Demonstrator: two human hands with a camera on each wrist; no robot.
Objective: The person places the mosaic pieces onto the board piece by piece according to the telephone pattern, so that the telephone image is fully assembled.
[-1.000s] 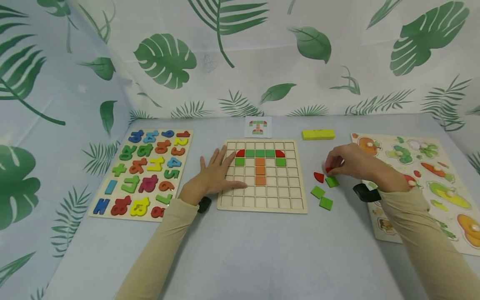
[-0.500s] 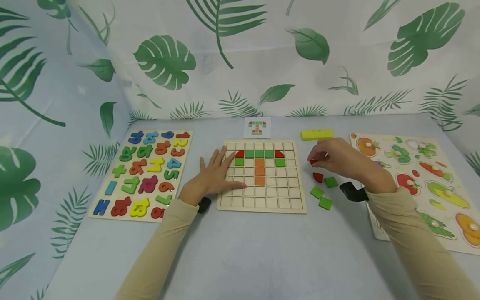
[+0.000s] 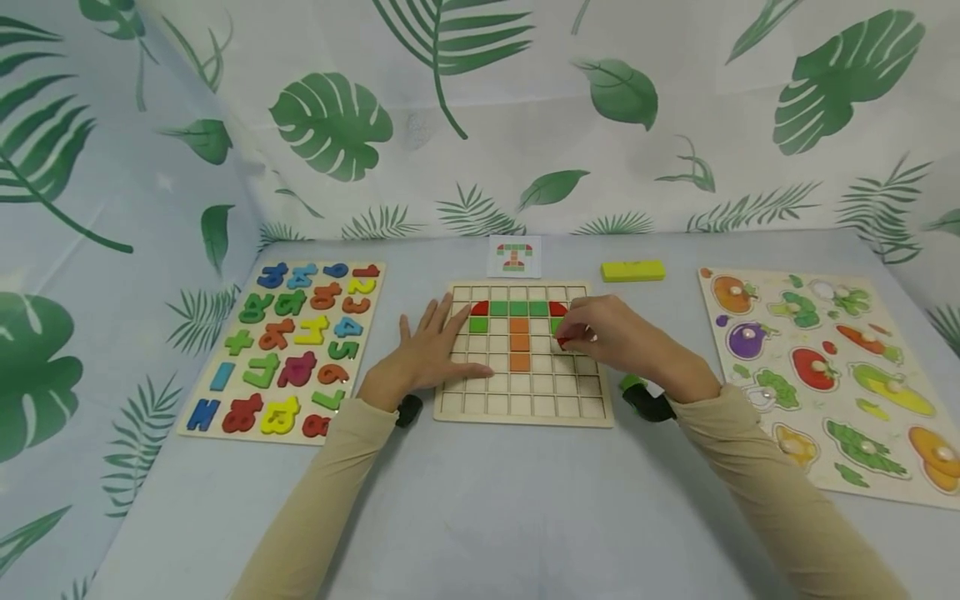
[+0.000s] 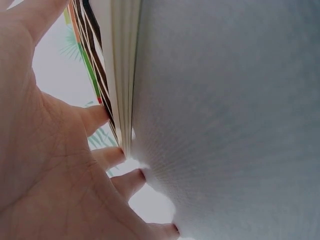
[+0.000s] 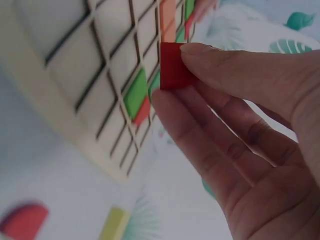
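Note:
My right hand (image 3: 618, 337) pinches a red tile (image 5: 174, 67) with a square corner between thumb and fingers, over the right part of the wooden grid board (image 3: 487, 418). My left hand (image 3: 420, 352) rests with spread, straight fingers at the board's left edge, the thumb across the grid. On the board, orange squares (image 3: 519, 342) form a column under a row of green squares (image 3: 518, 308). A red quarter-circle tile (image 3: 480, 309) ends that row at the left, with a green square (image 3: 477, 325) below it. The matching right-hand pieces are partly covered by my right fingers.
A printed pattern card (image 3: 513, 257) lies behind the board, a yellow block (image 3: 632, 271) to its right. A number puzzle (image 3: 348, 287) lies left, a vegetable puzzle (image 3: 787, 342) right. Another red tile (image 5: 25, 221) lies beside the board. My right wrist mostly hides the loose green tiles (image 3: 633, 381).
My right hand has lifted the red tile from the loose pieces and carried it left, over the board. The left hand has stayed in place.

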